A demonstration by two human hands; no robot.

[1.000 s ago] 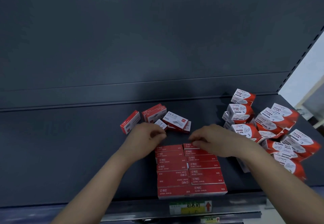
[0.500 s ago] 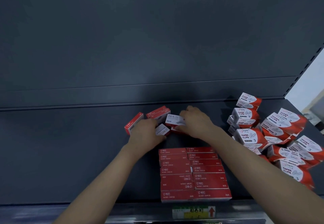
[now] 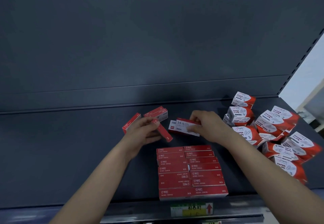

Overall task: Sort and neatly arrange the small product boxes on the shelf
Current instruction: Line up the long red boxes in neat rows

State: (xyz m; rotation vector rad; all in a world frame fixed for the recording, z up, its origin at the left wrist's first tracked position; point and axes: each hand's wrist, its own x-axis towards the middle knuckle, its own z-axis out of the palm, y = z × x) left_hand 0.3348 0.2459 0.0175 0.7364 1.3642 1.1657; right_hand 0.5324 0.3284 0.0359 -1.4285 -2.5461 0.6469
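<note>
Dark grey shelf (image 3: pixel 70 153), matching back panel (image 3: pixel 140 39) — L hand (image 3: pixel 142 132) grips red staple box (image 3: pixel 164 132), R hand (image 3: pixel 208 127) pinches white-faced box (image 3: pixel 184 125).

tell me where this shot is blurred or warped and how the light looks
Head view: wide-angle warp slightly bows the back edge of the shelf; paper clip boxes smear toward the right border; the arranged staple boxes stay fairly sharp; light is dim and even, without glare; the price label is too soft to read.
</note>
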